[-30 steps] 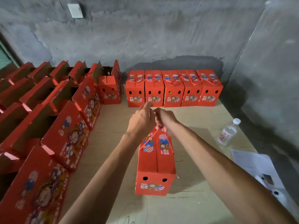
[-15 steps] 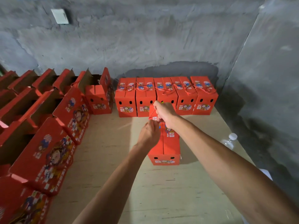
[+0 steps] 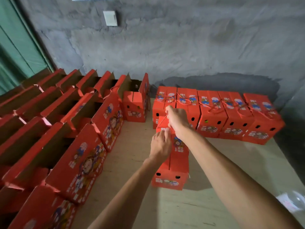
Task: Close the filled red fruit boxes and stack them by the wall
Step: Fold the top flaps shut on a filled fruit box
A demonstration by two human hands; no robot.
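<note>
A closed red fruit box [image 3: 175,169] stands on the wooden table, just in front of a row of several closed red boxes [image 3: 219,113] lined up against the grey wall. My right hand [image 3: 177,120] is above the box's far end and pinches its red-and-white string handle [image 3: 160,122]. My left hand [image 3: 160,143] rests on the box's top with its fingers bent toward the string. The far part of the box top is hidden by both hands.
Several open red boxes [image 3: 54,129] with raised flaps fill the left side of the table. One more open box [image 3: 137,104] stands by the wall, left of the closed row. Bare wooden table [image 3: 239,162] lies to the right; a blurred clear bottle [image 3: 295,200] sits at the right edge.
The box has moved forward toward the row at the wall. My right hand has lifted the string higher, and my left hand has come down onto the box top.
</note>
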